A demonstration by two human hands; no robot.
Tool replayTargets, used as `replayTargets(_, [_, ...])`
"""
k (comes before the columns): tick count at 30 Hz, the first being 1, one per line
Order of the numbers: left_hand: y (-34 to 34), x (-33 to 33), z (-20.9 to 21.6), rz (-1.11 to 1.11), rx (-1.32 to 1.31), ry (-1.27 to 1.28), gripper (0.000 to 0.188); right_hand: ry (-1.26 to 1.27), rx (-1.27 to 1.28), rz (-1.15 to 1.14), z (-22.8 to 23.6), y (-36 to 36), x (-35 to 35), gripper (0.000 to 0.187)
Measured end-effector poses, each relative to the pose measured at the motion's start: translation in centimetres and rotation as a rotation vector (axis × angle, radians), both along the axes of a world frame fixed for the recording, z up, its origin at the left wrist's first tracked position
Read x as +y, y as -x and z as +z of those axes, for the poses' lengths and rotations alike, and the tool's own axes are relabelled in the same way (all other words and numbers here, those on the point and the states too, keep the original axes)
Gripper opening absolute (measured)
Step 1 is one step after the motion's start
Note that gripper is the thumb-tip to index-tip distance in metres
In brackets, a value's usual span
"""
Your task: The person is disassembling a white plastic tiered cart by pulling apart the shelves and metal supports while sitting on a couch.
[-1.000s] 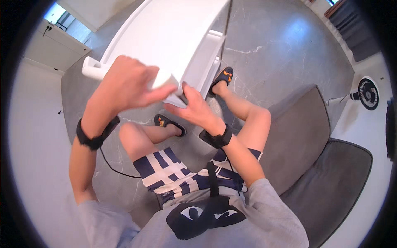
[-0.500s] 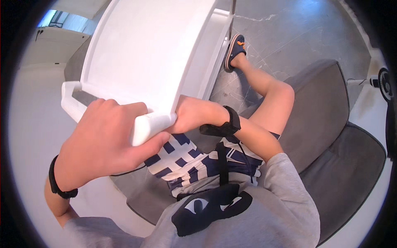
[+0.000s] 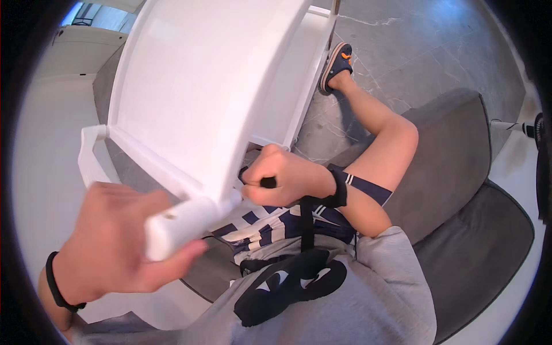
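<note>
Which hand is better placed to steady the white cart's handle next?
Probably the left hand: it is wrapped around the white handle. The right hand is closed on a dark object beside the cart.

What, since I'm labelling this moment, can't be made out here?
In the head view:
- Black rounded shape in the right grip: curled fingers hide the rest, so its kind is unclear.
- Left grip: fingertips hidden by the hand and the white, thick-barred handle.
- White, flat-topped cart: far end cut off by the top edge.
- Black round fan: partly lost at the dark right rim.
</note>
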State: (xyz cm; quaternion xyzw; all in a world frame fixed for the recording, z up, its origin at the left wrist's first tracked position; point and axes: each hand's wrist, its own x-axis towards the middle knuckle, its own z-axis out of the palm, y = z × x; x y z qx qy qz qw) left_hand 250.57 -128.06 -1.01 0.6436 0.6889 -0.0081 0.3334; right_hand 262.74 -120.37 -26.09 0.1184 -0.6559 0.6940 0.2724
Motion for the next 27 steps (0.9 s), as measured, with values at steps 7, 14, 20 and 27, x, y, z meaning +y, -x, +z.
replayTargets(7, [0.3, 1.4, -2.5, -0.166, 0.148, -0.050, 0.042, 0.050, -0.206, 0.013, 0.4, -0.7, 1.0, 0.022])
replayTargets(14, [0.0, 0.0, -3.3, -0.230, 0.330, -0.186, 0.039, 0.003, -0.273, -0.137, -1.2, -0.9, 1.0, 0.032])
replayTargets(20, [7.3, -5.5, -7.0, -0.087, 0.565, -0.869, 0.074, -0.242, -0.120, -0.476, 0.2, -3.5, 4.8, 0.030])
replayTargets(27, [14.2, -4.3, -16.6, 0.564, -0.452, -0.631, 0.073, -0.193, -0.774, -0.603, -4.2, -9.0, 11.4, 0.018])
